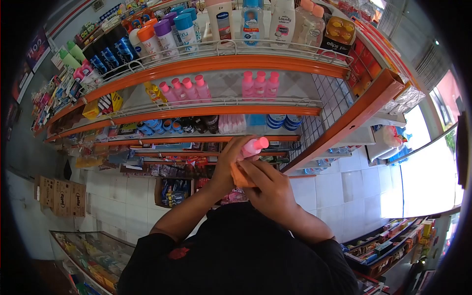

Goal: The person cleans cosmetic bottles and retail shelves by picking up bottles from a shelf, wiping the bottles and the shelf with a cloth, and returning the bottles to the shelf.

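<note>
In front of my chest I hold a small pink bottle (251, 147) with a brighter pink cap, tilted with its cap up and to the right. My left hand (229, 161) is wrapped round it from the left. An orange cloth (242, 176) is bunched under the fingers of my right hand (269, 186), against the lower part of the bottle, which is hidden. Similar pink bottles stand on the shelf ahead, one group (186, 90) left of centre and another group (260, 85) to the right.
Orange-edged shelves (206, 111) with wire rails run across in front. Deodorants (167, 38) and lotions (282, 22) fill the top shelf. An orange post (344, 118) slants at the right. Cardboard boxes (60, 195) sit on the left; a glass case (93, 255) is at lower left.
</note>
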`<state>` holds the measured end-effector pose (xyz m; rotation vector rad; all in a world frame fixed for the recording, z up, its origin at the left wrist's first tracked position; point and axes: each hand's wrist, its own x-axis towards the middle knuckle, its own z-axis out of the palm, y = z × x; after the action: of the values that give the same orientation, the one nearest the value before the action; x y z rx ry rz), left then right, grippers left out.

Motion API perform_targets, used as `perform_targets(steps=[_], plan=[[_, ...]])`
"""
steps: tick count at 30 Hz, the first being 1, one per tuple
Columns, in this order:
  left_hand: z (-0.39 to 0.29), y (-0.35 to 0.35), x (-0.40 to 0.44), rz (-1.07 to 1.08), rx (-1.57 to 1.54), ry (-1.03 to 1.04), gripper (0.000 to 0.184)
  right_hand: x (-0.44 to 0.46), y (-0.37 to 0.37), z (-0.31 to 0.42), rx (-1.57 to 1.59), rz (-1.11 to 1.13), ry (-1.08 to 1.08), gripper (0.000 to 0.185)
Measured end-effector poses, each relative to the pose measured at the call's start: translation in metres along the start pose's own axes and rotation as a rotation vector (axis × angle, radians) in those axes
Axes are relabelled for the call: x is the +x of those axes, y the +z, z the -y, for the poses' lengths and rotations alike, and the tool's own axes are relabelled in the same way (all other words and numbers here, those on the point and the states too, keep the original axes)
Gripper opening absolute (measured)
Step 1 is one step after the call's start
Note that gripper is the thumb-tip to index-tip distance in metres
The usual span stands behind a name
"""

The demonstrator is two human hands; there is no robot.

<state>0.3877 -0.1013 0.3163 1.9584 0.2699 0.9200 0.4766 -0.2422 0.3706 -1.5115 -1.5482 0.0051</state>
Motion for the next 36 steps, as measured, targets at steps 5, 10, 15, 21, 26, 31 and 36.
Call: perform_targets(steps=[5, 10, 15, 21, 26, 31, 36], plan=[[0.016, -0.003, -0.017, -0.046, -0.33, -0.294, 0.053, -0.011, -0.027, -0.027, 0.073, -0.192, 0.033, 0.039], [0.01, -0.008, -0.016, -0.008, -0.095, -0.088, 0.055, 0.006, -0.036, -0.038, 0.007, -0.275, 0.141, 0.034], [0.01, -0.008, -0.021, 0.064, 0.1, 0.063, 0.058, 0.007, -0.028, -0.031, 0.066, -0.056, 0.08, 0.043], [-0.005, -0.003, -0.028, 0.115, -0.25, -0.131, 0.056, -0.001, -0.001, -0.049, -0.042, -0.226, -0.129, 0.056], [0.005, 0.004, -0.042, 0.109, -0.476, -0.291, 0.057, -0.009, 0.006, -0.048, -0.063, -0.38, -0.127, 0.049], [0.0, 0.004, -0.044, 0.122, -0.535, -0.337, 0.058, -0.011, 0.008, -0.048, -0.071, -0.47, -0.186, 0.049], [0.004, 0.005, -0.046, 0.134, -0.693, -0.439, 0.06, -0.016, -0.001, -0.062, -0.101, -0.427, -0.248, 0.047]])
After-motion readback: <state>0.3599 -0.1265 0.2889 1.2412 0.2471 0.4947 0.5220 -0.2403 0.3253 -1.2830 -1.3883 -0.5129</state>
